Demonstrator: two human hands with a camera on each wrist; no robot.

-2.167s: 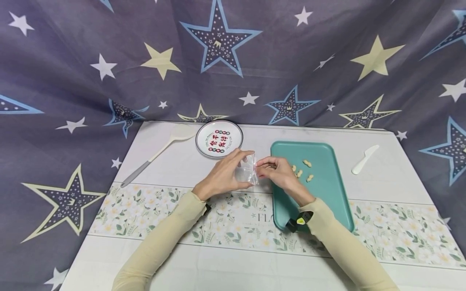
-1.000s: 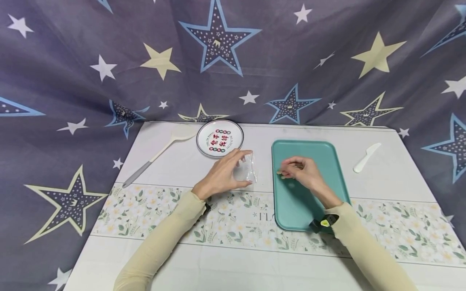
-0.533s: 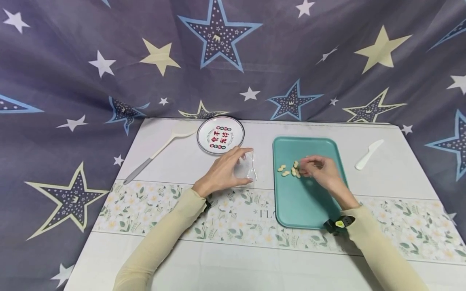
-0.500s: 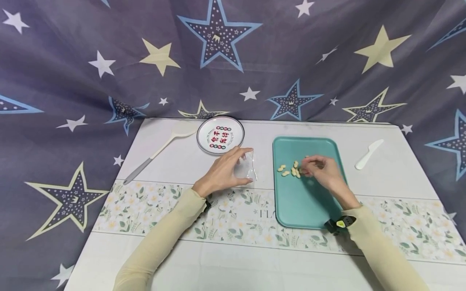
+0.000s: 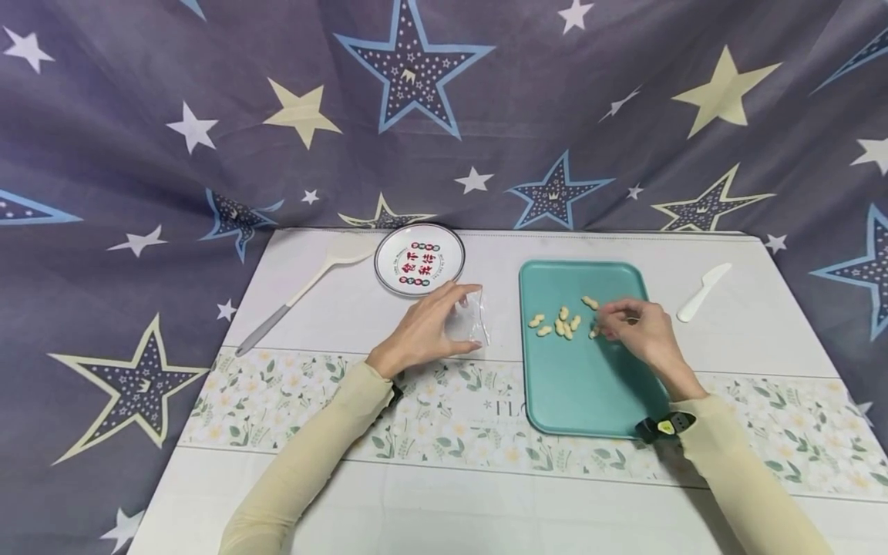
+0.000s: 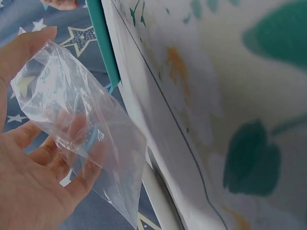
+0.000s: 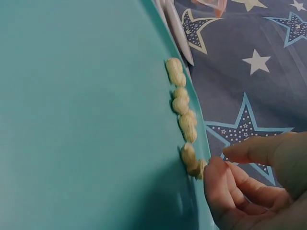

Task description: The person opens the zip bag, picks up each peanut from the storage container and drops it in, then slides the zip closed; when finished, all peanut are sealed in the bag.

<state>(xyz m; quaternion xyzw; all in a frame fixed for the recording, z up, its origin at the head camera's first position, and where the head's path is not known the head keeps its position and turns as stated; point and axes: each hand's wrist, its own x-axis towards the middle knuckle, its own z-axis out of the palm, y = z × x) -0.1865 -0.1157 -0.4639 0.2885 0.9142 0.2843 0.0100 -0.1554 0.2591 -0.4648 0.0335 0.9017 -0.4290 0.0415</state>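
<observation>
My left hand (image 5: 423,327) holds a clear plastic bag (image 6: 96,115) with thumb and fingers spread at its edges, left of the green tray (image 5: 583,401). No contents show through the bag. Several peanuts in shells (image 5: 563,325) lie in the tray's upper half. My right hand (image 5: 638,327) is over the tray's right side, fingers bent and nothing visible between them. In the right wrist view a gap shows between thumb and index finger. A peanut (image 5: 593,332) lies right by the fingertips; whether they touch it I cannot tell. Another peanut (image 5: 590,302) lies just beyond.
A round plate (image 5: 419,258) with red lettering is at the back, left of the tray. Left of it lies a spoon-like utensil (image 5: 305,289) with a grey handle. A white knife (image 5: 704,293) lies right of the tray. A star-patterned cloth (image 5: 479,116) hangs behind the table.
My right hand has left the bag and moved rightward over the tray, exposing more of the peanuts. My left hand still holds the bag in about the same place.
</observation>
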